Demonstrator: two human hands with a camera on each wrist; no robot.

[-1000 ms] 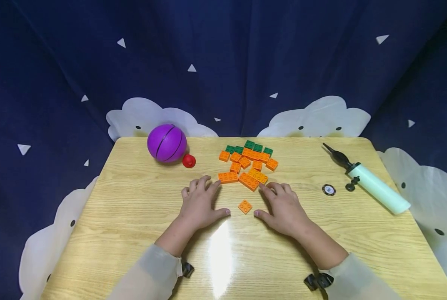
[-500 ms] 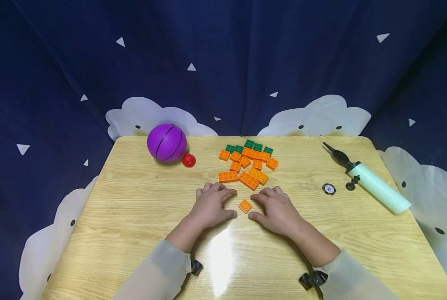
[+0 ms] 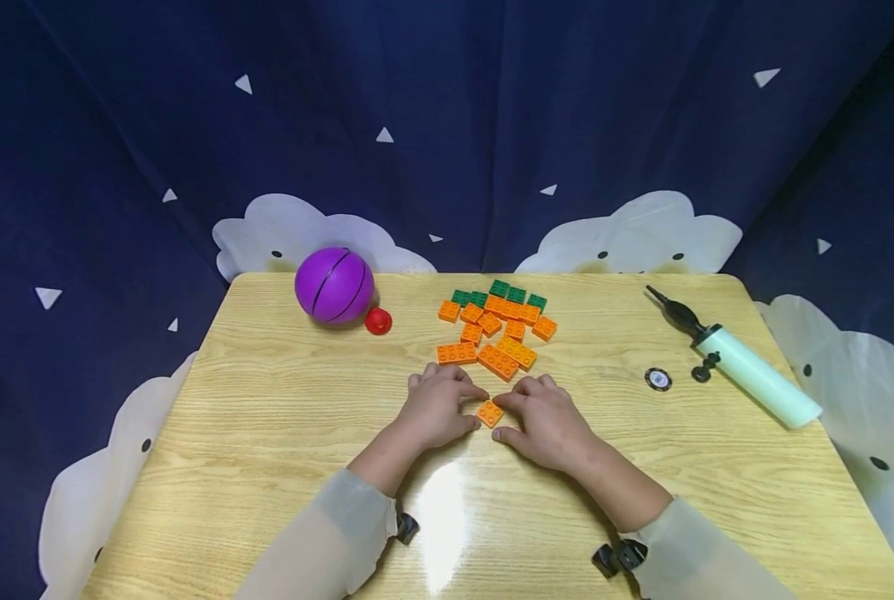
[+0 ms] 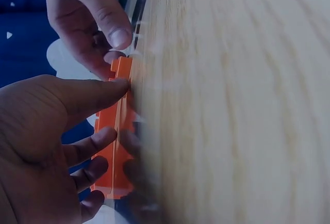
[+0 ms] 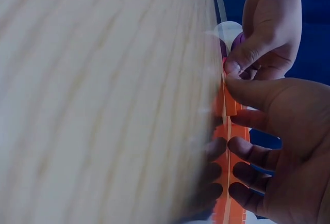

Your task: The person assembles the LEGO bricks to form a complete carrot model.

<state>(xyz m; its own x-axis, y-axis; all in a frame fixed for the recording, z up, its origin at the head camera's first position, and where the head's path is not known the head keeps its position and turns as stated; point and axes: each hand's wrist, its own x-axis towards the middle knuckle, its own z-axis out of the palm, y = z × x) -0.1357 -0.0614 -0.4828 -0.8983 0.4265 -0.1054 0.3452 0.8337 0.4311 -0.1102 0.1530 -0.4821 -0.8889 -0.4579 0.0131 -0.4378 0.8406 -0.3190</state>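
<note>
A small square orange toy brick (image 3: 490, 413) lies studs up on the table between both hands in the head view. My left hand (image 3: 437, 406) is at its left, with thumb and index fingertip close against the brick; whether they touch it I cannot tell. On the other side my right hand (image 3: 547, 422) holds its thumb and index finger spread beside the brick, slightly apart from it. Other fingers of both hands are loosely bent. In the left wrist view, the left thumb (image 4: 98, 95) covers part of the orange bricks (image 4: 122, 159); the right wrist view shows the thumbs near each other.
Beyond the hands lie several orange bricks (image 3: 456, 353) and green bricks (image 3: 499, 288). A purple ball (image 3: 334, 286) and a small red hat-shaped piece (image 3: 378, 321) are at the back left. A pale green hand pump (image 3: 757, 375), a black piece (image 3: 705, 367) and a round chip (image 3: 658, 379) lie right.
Both hands have come inward toward the small orange brick, the left moving right and the right slightly left. Their thumbs and index fingers have drawn closer to it. The brick has stayed put.
</note>
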